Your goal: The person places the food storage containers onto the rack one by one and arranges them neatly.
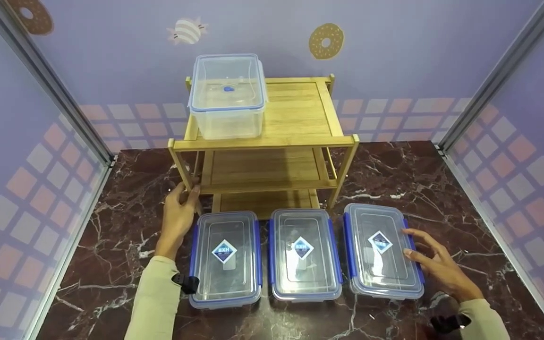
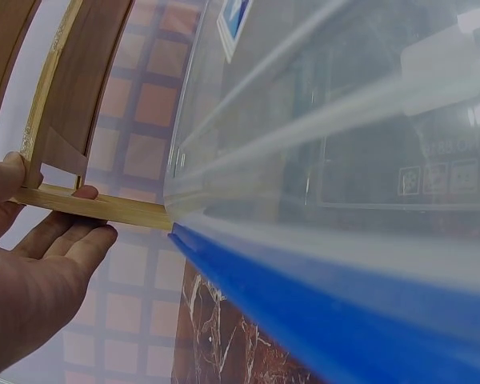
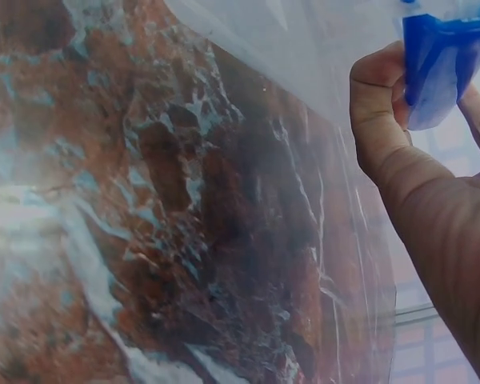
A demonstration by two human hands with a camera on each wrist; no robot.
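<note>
At the left front leg of a wooden shelf rack point(image 1: 262, 141), my left hand point(image 1: 179, 210) grips the upright, with thumb and fingers on either side of the wood point(image 2: 104, 206). My right hand point(image 1: 442, 264) holds the right edge of a clear lidded food container point(image 1: 379, 264), its fingers and thumb about the blue side latch point(image 3: 432, 72). That container lies slightly turned. Two matching containers with blue latches lie beside it, a middle one point(image 1: 304, 278) and a left one point(image 1: 225, 283); my left forearm passes along the left one.
A tall clear box point(image 1: 227, 120) with a light blue-rimmed lid stands on the left of the rack's top shelf. The rack rests on dark red marbled flooring point(image 1: 111, 264), with patterned walls point(image 1: 262, 28) behind and at both sides.
</note>
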